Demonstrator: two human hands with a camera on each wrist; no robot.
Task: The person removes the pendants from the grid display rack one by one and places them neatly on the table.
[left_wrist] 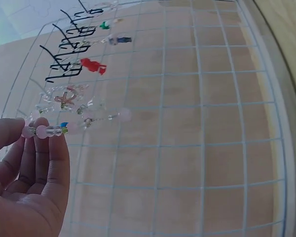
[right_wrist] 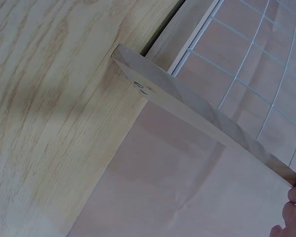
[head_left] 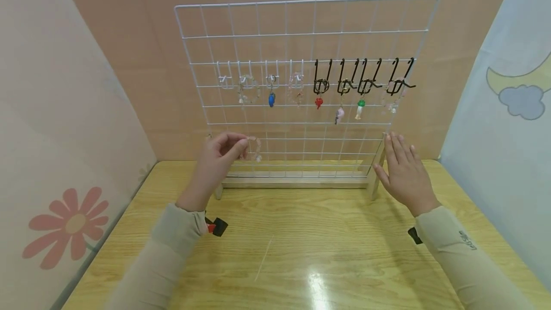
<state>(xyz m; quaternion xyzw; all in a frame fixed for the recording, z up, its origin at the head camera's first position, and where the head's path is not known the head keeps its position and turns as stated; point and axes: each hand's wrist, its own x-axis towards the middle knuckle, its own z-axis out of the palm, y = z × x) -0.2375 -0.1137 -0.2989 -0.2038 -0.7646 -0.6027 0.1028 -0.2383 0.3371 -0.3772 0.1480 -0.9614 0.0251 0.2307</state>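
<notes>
Pink beaded bracelet, apparently, in left hand

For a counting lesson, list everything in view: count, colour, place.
Table: 1, yellowish, foreground
Stand: 1, pale wood, on table
Grid: 1, white, in stand
Hooks: 8, four white left, four black right, on grid
Charms: 4, blue, red, pinkish, green-white, on hooks
Hanging bracelets: 3, pale, on hooks
Held bracelet: 1, pinkish, before grid
Backdrop: 1, tan, behind grid
Panels: 2, pale, both sides
Large flower: 1, pink, left panel
Moon: 1, yellow, right panel
Cloud: 1, grey, below moon
Wrist pieces: 2, black, at sleeves
Sleeves: 2, beige, both sides
Left hand: 1, pinching held bracelet
Right hand: 1, at stand's right
</notes>
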